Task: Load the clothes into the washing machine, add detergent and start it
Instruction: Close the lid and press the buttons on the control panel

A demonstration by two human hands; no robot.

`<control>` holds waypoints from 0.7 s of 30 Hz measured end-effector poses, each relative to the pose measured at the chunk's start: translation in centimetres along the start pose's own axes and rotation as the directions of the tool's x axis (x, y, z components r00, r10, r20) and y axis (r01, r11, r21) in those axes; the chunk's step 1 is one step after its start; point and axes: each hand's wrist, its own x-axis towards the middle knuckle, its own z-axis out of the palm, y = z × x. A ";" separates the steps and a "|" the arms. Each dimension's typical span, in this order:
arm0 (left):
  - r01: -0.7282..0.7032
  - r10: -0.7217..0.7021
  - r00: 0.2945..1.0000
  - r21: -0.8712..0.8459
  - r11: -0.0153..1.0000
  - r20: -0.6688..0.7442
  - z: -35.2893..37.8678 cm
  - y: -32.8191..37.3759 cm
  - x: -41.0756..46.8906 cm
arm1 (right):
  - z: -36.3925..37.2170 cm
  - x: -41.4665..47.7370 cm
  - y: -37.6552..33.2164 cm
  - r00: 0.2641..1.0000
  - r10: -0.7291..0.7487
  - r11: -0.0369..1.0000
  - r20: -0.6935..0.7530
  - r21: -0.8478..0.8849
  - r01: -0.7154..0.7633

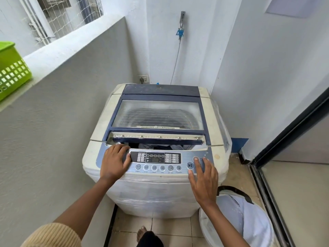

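Sleeve and hands at the washing machine panel

Beige knit sleeve [53, 236] covers the left upper arm, in front of the washing machine [153, 198] and to its left; a bare foot [141, 233] stands on the tiles before its base.

1. Left hand [114, 163]: laid flat on the left end of the machine's control panel [154, 163], fingers pressed together, fingertips at the front rim of the tub opening. It holds nothing.
2. Right hand [204, 179]: fingers spread over the right end of the panel, index fingertip on a round button [195, 159] just right of the start/pause button [190, 165].
3. Lid [156, 113]: lowered almost flat on top of the machine, with a gap at its front edge.
4. Clothes [156, 146]: inside the tub, visible through that gap.

Around the machine:
- white laundry bin [249, 220] on the floor at its front right corner
- tap [181, 22] and wall socket [143, 79] on the wall behind it
- green basket [12, 72] on the ledge to its left
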 end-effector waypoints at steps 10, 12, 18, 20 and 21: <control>0.004 -0.003 1.000 -0.033 0.999 0.019 -0.3 0.1 -0.1 | 0.4 0.7 0.3 0.997 0.022 0.997 -0.069 0.079 -0.017; 0.005 -0.004 1.000 -0.042 0.999 0.014 -0.3 0.1 -0.1 | 0.7 0.5 0.3 0.997 0.024 0.997 -0.067 0.071 -0.019; 0.003 -0.003 1.000 -0.058 0.998 -0.005 -0.3 0.1 -0.1 | 1.3 0.1 0.6 0.999 0.003 0.999 -0.054 0.040 -0.001; 0.003 -0.004 1.000 -0.060 0.998 -0.007 -0.3 0.2 -0.1 | 1.4 0.1 0.4 0.997 0.018 0.998 -0.069 0.058 -0.014; 0.005 -0.005 1.000 -0.061 0.998 -0.007 -0.3 0.2 -0.1 | 1.4 0.1 0.4 0.997 0.023 0.998 -0.077 0.066 -0.018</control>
